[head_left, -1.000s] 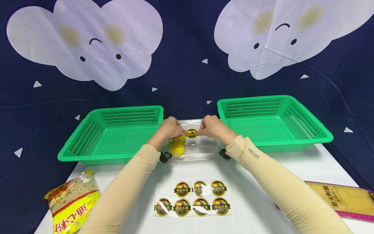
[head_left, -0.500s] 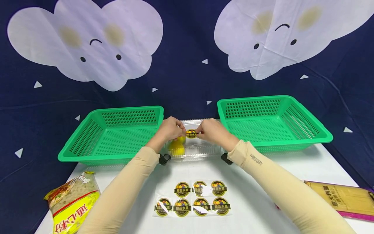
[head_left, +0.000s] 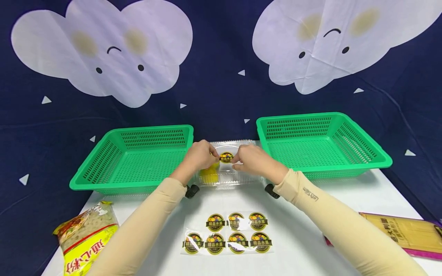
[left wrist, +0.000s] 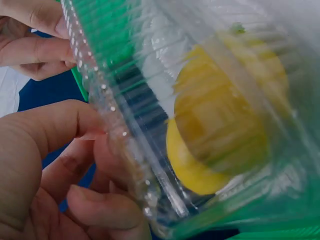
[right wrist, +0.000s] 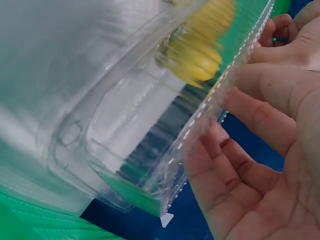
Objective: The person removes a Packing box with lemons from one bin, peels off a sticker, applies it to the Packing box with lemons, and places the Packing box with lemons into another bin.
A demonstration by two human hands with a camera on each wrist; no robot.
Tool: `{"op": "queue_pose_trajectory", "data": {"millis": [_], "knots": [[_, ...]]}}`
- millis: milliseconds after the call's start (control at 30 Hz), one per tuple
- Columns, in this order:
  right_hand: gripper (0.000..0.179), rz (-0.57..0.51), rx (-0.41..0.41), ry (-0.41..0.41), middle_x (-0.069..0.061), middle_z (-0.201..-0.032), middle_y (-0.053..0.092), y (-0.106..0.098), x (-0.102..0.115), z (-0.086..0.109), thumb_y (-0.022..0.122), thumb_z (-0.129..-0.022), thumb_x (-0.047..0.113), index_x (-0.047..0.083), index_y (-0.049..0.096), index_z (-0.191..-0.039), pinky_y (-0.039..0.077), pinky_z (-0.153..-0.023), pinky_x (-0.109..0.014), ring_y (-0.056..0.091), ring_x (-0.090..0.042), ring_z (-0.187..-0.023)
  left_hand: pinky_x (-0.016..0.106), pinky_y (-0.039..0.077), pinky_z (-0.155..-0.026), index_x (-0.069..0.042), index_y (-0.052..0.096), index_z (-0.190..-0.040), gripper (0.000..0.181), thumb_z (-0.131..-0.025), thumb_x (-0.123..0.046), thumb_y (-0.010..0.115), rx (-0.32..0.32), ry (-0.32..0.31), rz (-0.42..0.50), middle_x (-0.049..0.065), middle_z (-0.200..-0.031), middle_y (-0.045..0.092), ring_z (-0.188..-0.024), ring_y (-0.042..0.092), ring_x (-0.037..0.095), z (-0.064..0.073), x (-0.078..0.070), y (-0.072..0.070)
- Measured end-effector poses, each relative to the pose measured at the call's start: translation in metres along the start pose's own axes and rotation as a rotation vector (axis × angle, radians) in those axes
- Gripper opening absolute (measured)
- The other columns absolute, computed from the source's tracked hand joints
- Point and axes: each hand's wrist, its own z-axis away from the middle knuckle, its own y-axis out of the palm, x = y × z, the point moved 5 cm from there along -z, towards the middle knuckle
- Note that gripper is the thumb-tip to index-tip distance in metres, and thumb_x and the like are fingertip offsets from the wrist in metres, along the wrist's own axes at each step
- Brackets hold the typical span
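Note:
A clear plastic clamshell box stands between two green baskets, its lid closed over yellow lemons. On the lid lies a round black-and-gold fruit sticker. My left hand pinches the sticker's left edge between thumb and forefinger. My right hand is at the sticker's right edge, thumb and fingers spread apart, fingertips near or on the lid. In the right wrist view, the fingers of that hand stretch beside the box's ridged rim. The fingertips' exact contact is partly hidden.
Green baskets stand left and right of the box. In front lies a clear sheet of several matching stickers. A pasta bag lies at left, a spaghetti pack at right.
My right thumb and fingers have parted from their pinch on the sticker, and that hand has dropped slightly nearer me. The left hand stays at the left edge. The sticker lies on the lid.

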Motion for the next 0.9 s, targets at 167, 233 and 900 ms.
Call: {"op": "queue_pose_trajectory", "data": {"millis": [167,233,900], "knots": [[0.021,0.069,-0.013,-0.041,-0.008,-0.105,0.077,0.000,0.006,0.006,0.077,-0.100,0.023,0.014,0.085,-0.117,0.060,-0.074,-0.036,0.070,-0.022,-0.093,0.033,0.058,-0.077,-0.016,0.088,-0.098,0.010,-0.095,-0.020,0.079,0.007,0.040,-0.051,0.005,-0.118,0.081,-0.101,0.070,0.023,0.006,0.000,0.000],[0.022,0.077,-0.011,-0.053,-0.008,-0.105,0.076,0.001,0.009,0.008,0.076,-0.101,0.025,0.016,0.084,-0.119,0.056,-0.069,-0.034,0.067,-0.021,-0.090,0.033,0.059,-0.079,-0.015,0.088,-0.100,0.011,-0.096,-0.019,0.078,0.012,0.060,-0.055,0.006,-0.120,0.081,-0.103,0.070,0.023,0.007,0.000,0.000],[0.028,0.091,-0.024,-0.014,-0.009,-0.110,0.071,0.009,0.017,0.016,0.070,-0.106,0.035,0.020,0.080,-0.127,0.051,-0.062,-0.030,0.062,-0.019,-0.087,0.029,0.054,-0.070,-0.010,0.083,-0.109,0.017,-0.098,-0.015,0.072,0.004,0.147,-0.009,0.007,-0.097,0.078,-0.082,0.065,0.019,0.013,0.003,0.003]]}}
